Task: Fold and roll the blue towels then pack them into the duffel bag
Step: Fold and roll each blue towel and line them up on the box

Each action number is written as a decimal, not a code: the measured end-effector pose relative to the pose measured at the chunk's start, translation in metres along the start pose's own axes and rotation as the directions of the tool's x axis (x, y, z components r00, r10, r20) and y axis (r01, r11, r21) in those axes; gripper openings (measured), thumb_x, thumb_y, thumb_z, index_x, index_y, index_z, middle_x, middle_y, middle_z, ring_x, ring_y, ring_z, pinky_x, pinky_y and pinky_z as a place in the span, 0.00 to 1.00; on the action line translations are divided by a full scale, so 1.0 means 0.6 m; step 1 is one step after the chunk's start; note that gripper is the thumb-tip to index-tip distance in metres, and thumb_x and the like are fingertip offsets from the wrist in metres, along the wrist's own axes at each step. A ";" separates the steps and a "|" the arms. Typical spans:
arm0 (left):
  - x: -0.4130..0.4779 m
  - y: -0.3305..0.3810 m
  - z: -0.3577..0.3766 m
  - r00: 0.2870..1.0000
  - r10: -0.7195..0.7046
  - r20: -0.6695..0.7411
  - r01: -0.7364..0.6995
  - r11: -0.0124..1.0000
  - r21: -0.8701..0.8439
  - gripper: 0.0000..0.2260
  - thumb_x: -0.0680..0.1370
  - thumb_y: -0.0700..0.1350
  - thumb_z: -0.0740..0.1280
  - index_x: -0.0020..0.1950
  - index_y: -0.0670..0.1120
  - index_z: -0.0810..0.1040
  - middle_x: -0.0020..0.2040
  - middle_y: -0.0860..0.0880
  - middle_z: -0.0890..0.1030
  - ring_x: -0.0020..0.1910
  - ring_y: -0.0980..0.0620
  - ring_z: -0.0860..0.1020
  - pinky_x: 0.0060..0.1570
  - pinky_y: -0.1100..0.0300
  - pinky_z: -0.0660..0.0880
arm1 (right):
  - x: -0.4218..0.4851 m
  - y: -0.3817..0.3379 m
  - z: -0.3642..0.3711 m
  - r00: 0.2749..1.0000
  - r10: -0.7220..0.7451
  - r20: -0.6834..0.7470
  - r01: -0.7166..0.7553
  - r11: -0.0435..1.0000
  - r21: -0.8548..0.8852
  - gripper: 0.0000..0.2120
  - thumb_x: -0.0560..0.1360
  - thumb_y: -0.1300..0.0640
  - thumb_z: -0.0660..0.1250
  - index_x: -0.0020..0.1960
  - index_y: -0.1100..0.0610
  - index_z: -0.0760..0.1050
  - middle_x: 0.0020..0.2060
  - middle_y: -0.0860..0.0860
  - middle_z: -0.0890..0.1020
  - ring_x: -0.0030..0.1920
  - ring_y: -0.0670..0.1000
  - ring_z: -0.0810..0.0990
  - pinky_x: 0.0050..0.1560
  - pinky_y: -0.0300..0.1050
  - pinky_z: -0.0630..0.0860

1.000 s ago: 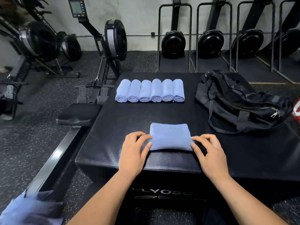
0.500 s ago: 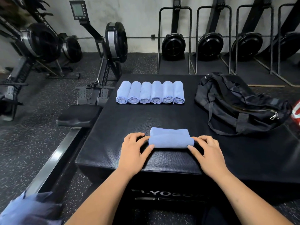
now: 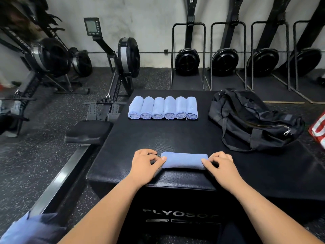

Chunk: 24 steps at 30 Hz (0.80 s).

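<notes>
Blue towel roll [image 3: 183,160]: lay crosswise on the tabletop [image 3: 175,136], close to its near edge, long axis running left to right, caught between both hands.
Left hand [image 3: 145,163]: gripped the roll's left end, thumb tip pressed against the cloth, fingers curled just behind it.
Right hand [image 3: 219,164]: gripped the roll's right end, thumb laid on the cloth, remaining fingers curled over the end.
Finished rolls [image 3: 163,108]: six of them, set side by side in a touching row at the far left of the tabletop, spiral ends turned toward the camera, well apart from the roll being gripped.
Duffel bag [image 3: 253,118]: black, slumped on the right side of the tabletop, to the right of the row and apart from it, straps trailing toward the front.
Zipper pull [image 3: 287,132]: hung at the bag's near right end; could not be told whether the zip stood open.
Loose blue cloth [image 3: 29,229]: heaped in the lower left corner, below the tabletop, blurred.
Rowing machine [image 3: 123,67]: stood on the speckled floor to the left, its seat just beside the tabletop's left edge.
Stored rowers [image 3: 187,61]: propped upright in racks along the back wall.
Red-and-white object [image 3: 319,131]: cut off by the right edge, beyond the bag; kind not to be told.
</notes>
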<state>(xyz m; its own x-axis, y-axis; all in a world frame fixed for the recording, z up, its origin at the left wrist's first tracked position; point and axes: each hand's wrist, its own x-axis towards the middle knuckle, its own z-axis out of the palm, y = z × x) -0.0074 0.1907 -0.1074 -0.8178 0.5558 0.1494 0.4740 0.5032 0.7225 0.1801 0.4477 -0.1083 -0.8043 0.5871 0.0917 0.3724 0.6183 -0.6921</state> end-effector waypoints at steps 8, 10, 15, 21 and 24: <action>0.042 0.061 -0.009 0.981 0.025 -0.193 0.061 0.903 0.426 0.16 0.76 0.67 0.69 0.46 0.55 0.80 0.55 0.52 0.76 0.62 0.46 0.69 0.60 0.53 0.68 | 0.059 -0.035 0.001 0.995 -0.103 -0.010 0.101 0.989 -0.112 0.12 0.82 0.47 0.66 0.62 0.34 0.80 0.55 0.42 0.82 0.58 0.52 0.79 0.61 0.52 0.74; 0.044 0.073 -0.008 0.979 0.036 -0.199 0.068 0.869 0.491 0.15 0.78 0.66 0.69 0.46 0.55 0.80 0.54 0.53 0.77 0.58 0.46 0.71 0.57 0.53 0.70 | 0.063 -0.044 0.006 0.997 -0.068 0.045 0.073 0.990 -0.125 0.12 0.83 0.47 0.62 0.61 0.36 0.81 0.58 0.42 0.83 0.60 0.52 0.80 0.63 0.53 0.75; 0.043 0.092 -0.002 0.977 -0.047 -0.206 0.136 0.885 0.444 0.13 0.80 0.65 0.66 0.48 0.56 0.79 0.54 0.52 0.77 0.55 0.47 0.73 0.53 0.51 0.72 | 0.046 -0.063 0.003 0.994 0.023 0.108 -0.003 0.984 -0.178 0.14 0.82 0.37 0.60 0.64 0.34 0.78 0.55 0.46 0.82 0.59 0.56 0.78 0.61 0.54 0.75; 0.014 0.098 0.002 0.960 -0.206 -0.188 0.229 0.967 0.111 0.10 0.80 0.59 0.68 0.54 0.55 0.75 0.52 0.52 0.76 0.51 0.48 0.76 0.51 0.51 0.74 | 0.034 -0.088 0.003 0.985 0.139 0.106 -0.126 0.985 -0.115 0.11 0.79 0.36 0.65 0.54 0.40 0.81 0.53 0.41 0.85 0.55 0.50 0.80 0.58 0.48 0.77; 0.003 0.101 0.004 0.949 -0.308 -0.066 0.300 0.948 -0.110 0.09 0.80 0.54 0.69 0.57 0.53 0.77 0.46 0.55 0.81 0.47 0.54 0.80 0.45 0.57 0.73 | 0.028 -0.114 0.014 0.973 0.170 0.158 -0.149 0.979 -0.137 0.14 0.77 0.34 0.65 0.53 0.42 0.81 0.51 0.43 0.85 0.52 0.50 0.81 0.56 0.48 0.79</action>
<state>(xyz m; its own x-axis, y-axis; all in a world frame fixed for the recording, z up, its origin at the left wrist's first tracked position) 0.0209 0.2236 -0.0648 -0.9439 0.3282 -0.0361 0.1679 0.5711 0.8036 0.1373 0.4109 -0.0655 -0.7921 0.5939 -0.1412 0.5480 0.5898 -0.5932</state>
